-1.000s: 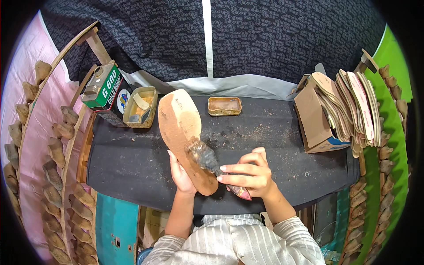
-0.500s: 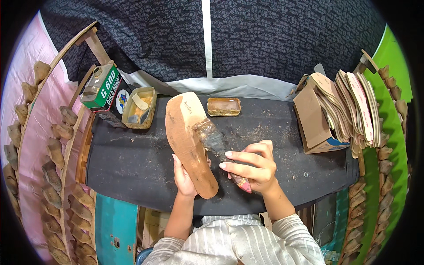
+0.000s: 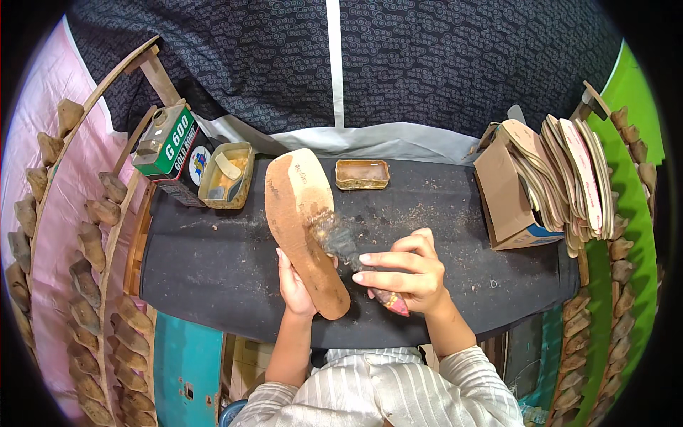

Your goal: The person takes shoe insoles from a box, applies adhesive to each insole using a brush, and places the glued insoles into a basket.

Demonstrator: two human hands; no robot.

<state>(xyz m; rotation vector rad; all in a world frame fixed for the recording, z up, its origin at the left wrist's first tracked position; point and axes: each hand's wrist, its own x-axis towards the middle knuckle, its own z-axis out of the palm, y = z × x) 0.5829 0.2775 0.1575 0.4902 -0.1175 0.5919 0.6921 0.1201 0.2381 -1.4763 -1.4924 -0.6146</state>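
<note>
A tan, sole-shaped shoe insole (image 3: 295,196) is held up over the table, tilted, with its wide end away from me. My left hand (image 3: 295,292) grips its narrower part from the left, thumb along the edge and the other fingers hidden behind. My right hand (image 3: 413,274) is closed around a worn brush (image 3: 345,249) with a dark, crusted head and a reddish handle end. The bristles, blurred by motion, touch the insole's right side near its middle. The area under the brush looks darker and wet.
On the dark-covered table (image 3: 455,285) stand a shallow amber tray (image 3: 362,175) and, back left, a tub (image 3: 226,178) holding scrapers beside a green-and-black metal can (image 3: 171,151). A cardboard box (image 3: 509,196) of insoles stands at right. Racks of shoe lasts (image 3: 89,245) flank both sides.
The brush head has slid a little toward me along the insole, and its bristles are now smeared by motion. My left hand and the insole have barely shifted.
</note>
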